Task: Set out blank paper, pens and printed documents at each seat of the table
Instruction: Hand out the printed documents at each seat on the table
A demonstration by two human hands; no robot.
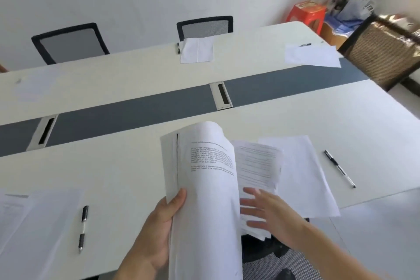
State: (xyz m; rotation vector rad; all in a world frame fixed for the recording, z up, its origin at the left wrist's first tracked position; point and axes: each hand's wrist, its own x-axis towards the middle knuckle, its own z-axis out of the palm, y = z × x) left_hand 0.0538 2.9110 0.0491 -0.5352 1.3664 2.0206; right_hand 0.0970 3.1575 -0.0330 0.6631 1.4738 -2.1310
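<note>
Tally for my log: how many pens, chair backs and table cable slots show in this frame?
Pens: 3 clear; a dark blur on the far-right sheet is too unclear to count
Chair backs: 3
Cable slots: 2
Total: 8

Two bare hands low in view: one gripping, one spread flat.
The left hand [159,227] rises from the bottom centre on a bare forearm. Its thumb is clamped on the front of a paper stack [204,200], and its fingers are hidden behind the stack. The right hand [269,212] reaches in from the lower right, palm down, with its fingers straight and fanned apart. It is blurred, so contact with anything cannot be told.
</note>
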